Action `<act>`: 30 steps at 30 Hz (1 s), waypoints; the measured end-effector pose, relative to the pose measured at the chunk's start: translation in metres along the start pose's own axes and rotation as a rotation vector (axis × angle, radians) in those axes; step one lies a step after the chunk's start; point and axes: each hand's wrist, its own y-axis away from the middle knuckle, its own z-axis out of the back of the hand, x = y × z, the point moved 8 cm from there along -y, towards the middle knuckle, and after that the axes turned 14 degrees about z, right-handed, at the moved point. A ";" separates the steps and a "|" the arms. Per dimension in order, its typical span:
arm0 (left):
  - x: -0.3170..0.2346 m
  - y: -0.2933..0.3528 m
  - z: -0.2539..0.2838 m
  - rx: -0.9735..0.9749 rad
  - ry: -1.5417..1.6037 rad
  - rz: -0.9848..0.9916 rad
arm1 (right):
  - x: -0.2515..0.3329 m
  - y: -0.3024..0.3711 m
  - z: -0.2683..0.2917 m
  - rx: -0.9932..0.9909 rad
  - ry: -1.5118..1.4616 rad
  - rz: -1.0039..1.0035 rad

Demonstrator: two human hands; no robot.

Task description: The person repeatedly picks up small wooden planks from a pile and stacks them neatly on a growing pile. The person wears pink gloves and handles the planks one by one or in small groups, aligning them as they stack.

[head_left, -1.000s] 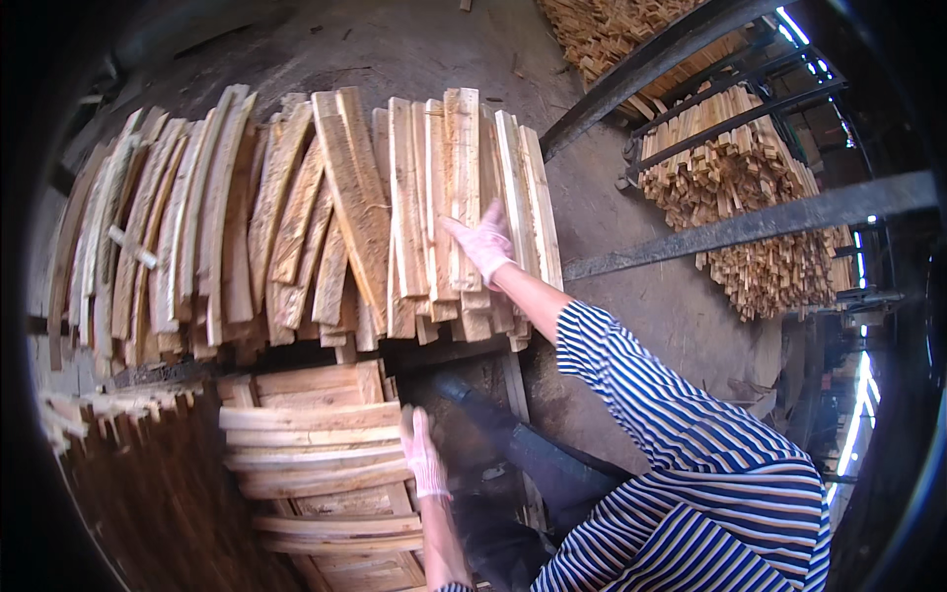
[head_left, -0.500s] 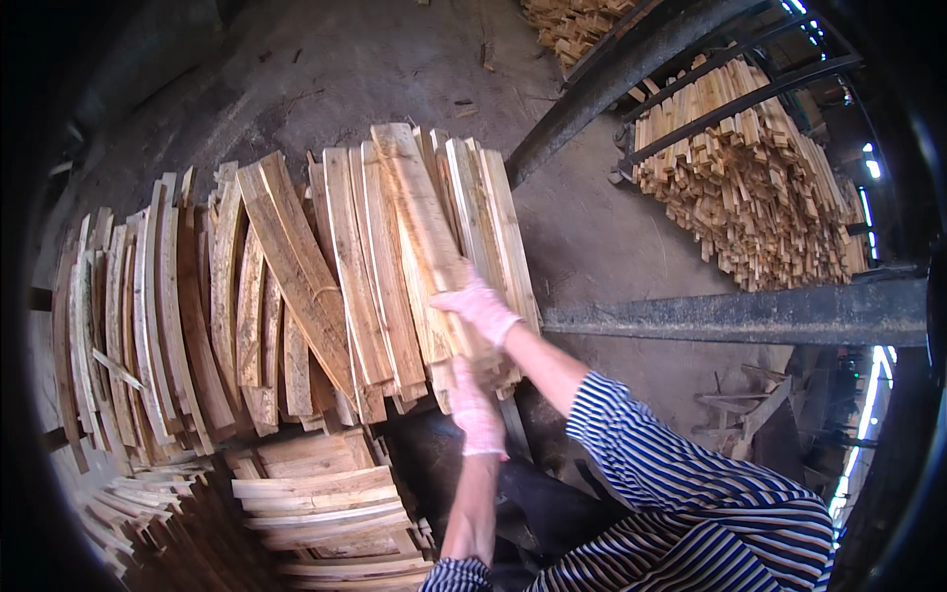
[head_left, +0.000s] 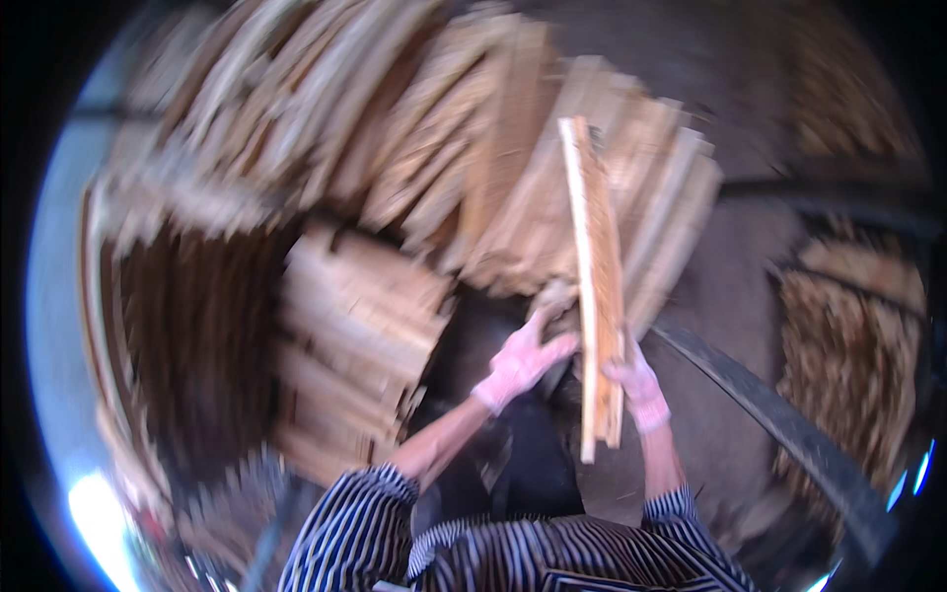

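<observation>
Gripping the lower right side of the long planks (head_left: 599,286), your right hand (head_left: 642,390) has its fingers clamped on them, far ends towards 12 o'clock. Your left hand (head_left: 525,359) has its fingers apart, just beside them; contact is unclear. From that hand, a plank row (head_left: 503,178) lies at 11 o'clock, a smaller stack (head_left: 365,316) at 9.

The grey-brown floor (head_left: 730,286) shows blurred from the upper right down the right-centre of the frame. A heap of cut wood (head_left: 838,360) sits at the right edge. The row of planks (head_left: 493,148) across the top and the stack of boards (head_left: 365,331) left of centre hide whatever bears them.
</observation>
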 end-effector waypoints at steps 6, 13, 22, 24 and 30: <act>0.177 0.068 0.088 -0.385 1.305 0.227 | -0.075 0.073 -0.121 0.611 0.900 -0.220; 0.284 0.200 0.164 -0.496 1.586 0.085 | -0.212 0.081 -0.305 0.982 1.196 -0.121; 0.469 0.314 0.305 -0.635 1.730 0.113 | -0.387 0.170 -0.445 1.200 1.289 -0.148; 0.461 0.334 0.346 -0.710 1.573 0.156 | -0.408 0.164 -0.472 1.124 1.292 0.055; 0.534 0.381 0.369 -0.858 1.132 0.299 | -0.509 0.154 -0.518 1.027 1.596 0.133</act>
